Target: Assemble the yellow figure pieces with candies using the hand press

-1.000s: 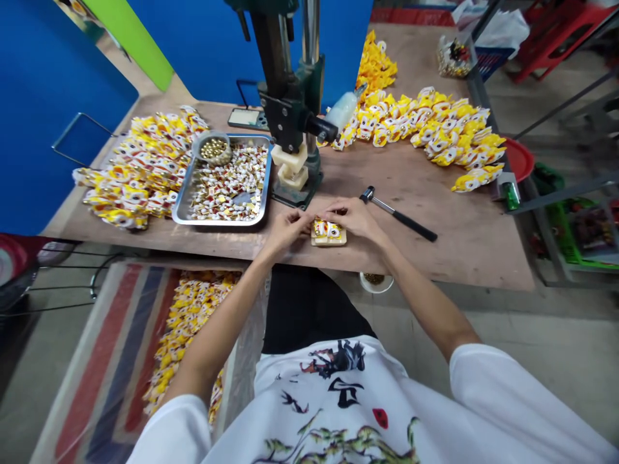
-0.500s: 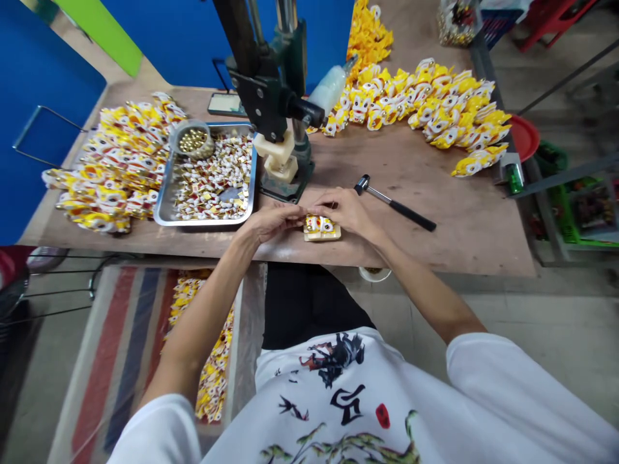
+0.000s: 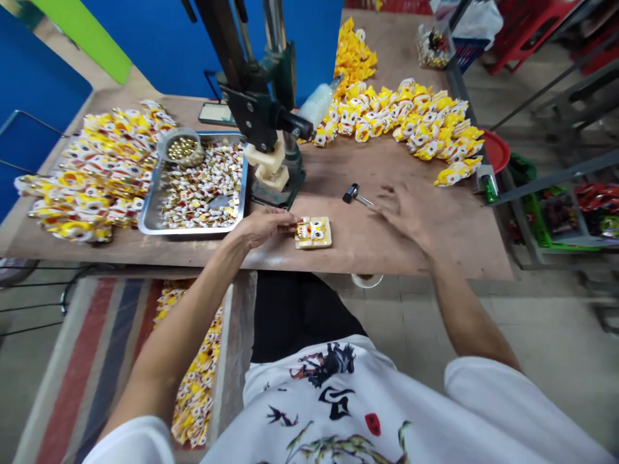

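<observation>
A small yellow-and-white plastic animal figure [image 3: 314, 229] with black-and-white eyes lies in a cream-coloured block [image 3: 313, 244] near the table's front edge. At the figure's left end, my left hand [image 3: 261, 227] is closed, fingertips pinched on it; any smaller part between them is too small to make out. Well to the right, my right hand [image 3: 405, 216], smeared by motion, is open with fingers spread. It hovers over the handle of a small hammer [image 3: 355, 193], hiding most of that handle; the black head and part of the metal shaft show.
Behind the block stands a hand press [image 3: 278, 116] with cream jaws. Left of it, a metal tray [image 3: 193, 230] holds small white-and-red parts and a tub of gold beads [image 3: 181, 148]. Figures are heaped at far left [image 3: 97, 174] and back right [image 3: 425, 122]. A striped sheet [image 3: 87, 361] hangs below.
My right hand has left the figure and swung right to the hammer, its fingers spreading. My left hand stays at the figure. The view has shifted slightly.
</observation>
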Demonstrator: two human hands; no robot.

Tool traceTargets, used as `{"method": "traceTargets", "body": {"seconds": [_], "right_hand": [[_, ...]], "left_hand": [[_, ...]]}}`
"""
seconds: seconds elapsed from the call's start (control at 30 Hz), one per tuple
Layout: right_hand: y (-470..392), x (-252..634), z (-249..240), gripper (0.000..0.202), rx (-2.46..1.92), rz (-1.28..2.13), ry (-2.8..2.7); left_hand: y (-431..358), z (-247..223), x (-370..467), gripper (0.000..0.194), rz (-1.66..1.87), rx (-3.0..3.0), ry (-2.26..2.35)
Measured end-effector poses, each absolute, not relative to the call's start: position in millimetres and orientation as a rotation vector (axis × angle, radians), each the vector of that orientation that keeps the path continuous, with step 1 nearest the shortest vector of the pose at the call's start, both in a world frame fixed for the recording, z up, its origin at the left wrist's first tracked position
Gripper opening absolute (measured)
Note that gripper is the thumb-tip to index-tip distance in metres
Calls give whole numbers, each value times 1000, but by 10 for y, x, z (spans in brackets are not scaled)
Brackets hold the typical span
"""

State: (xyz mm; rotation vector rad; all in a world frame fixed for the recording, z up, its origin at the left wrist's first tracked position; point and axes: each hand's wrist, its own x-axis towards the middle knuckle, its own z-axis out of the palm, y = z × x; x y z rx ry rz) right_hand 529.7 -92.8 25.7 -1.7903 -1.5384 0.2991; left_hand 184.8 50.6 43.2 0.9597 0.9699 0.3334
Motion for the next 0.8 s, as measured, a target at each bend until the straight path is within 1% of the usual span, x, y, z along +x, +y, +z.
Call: {"method": "traceTargets", "body": {"seconds": [0.1, 0.2, 0.27, 0.37, 0.43, 0.47, 0.57, 0.6, 0.73, 0.8], "right_hand": [[-1056, 5509, 159, 37, -1850, 381, -1670], [-1077, 5298, 394, 32, -1792, 476, -1752], [-1095, 5035, 675, 32, -1703, 485, -1776], [-1165, 4658, 932, 44, -1554, 255, -1700], [-1215, 4493, 867, 46, -1496, 53, -1648], [-1233, 4445, 778, 46, -1468, 8, -1688], [-1250, 4438, 489, 52, -1421, 82, -1964], [-1247, 4476, 430, 53, -1437, 105, -1969], [-1238, 4748, 351, 50, -1599, 61, -1574], [-1268, 4900, 295, 45, -1669, 160, -1581]], "left_hand": [[485, 410, 1853, 20, 358, 937, 977], [479, 405, 1856, 21, 379, 940, 973], [488, 413, 1856, 20, 367, 946, 965], [514, 419, 1857, 20, 348, 947, 972], [527, 406, 1861, 19, 349, 952, 969], [530, 394, 1865, 18, 349, 959, 960], [521, 353, 1869, 20, 351, 989, 926], [513, 343, 1862, 21, 354, 1001, 916], [431, 357, 1762, 28, 402, 1112, 845], [365, 366, 1690, 37, 414, 1229, 785]]}}
